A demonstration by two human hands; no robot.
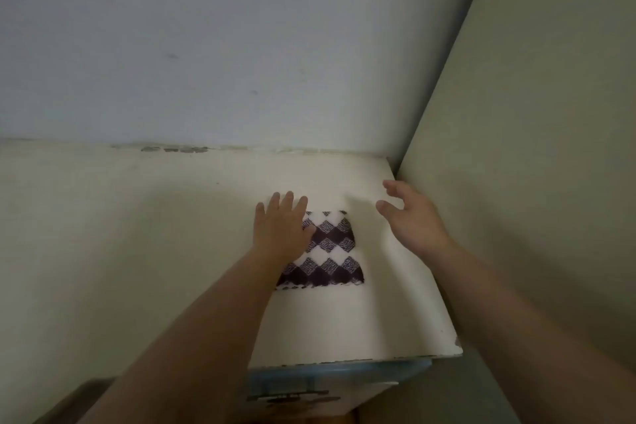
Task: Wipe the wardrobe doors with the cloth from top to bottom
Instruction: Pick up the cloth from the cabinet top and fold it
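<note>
The left hand (280, 227) lay palm down with its fingers straight and close together, pressing on the left part of the cloth (330, 251); the fingertips reached past the cloth's far edge onto bare surface. The right hand (413, 220) hung just to the right of the cloth, apart from it, fingers loosely spread and slightly bent, holding nothing. Both forearms were bare.

The cloth lay flat on the wardrobe top (155, 217), towards its right end. This was a cream, matt panel, faintly smudged, with a chipped corner (457, 342) at the near right. Below its near edge the front (344, 385) of the wardrobe showed a pale blue band and some dark fittings, too blurred to make out.

A grey-white back wall (241, 45) rose behind the panel, with dark marks (175, 149) along the seam where they met. A greenish-cream side wall (533, 148) stood close beside the panel's right edge. The light was dim.

The cloth was a folded rectangle, white, with rows of dark purple and speckled grey diamonds, and a dark scalloped border along its near edge.
</note>
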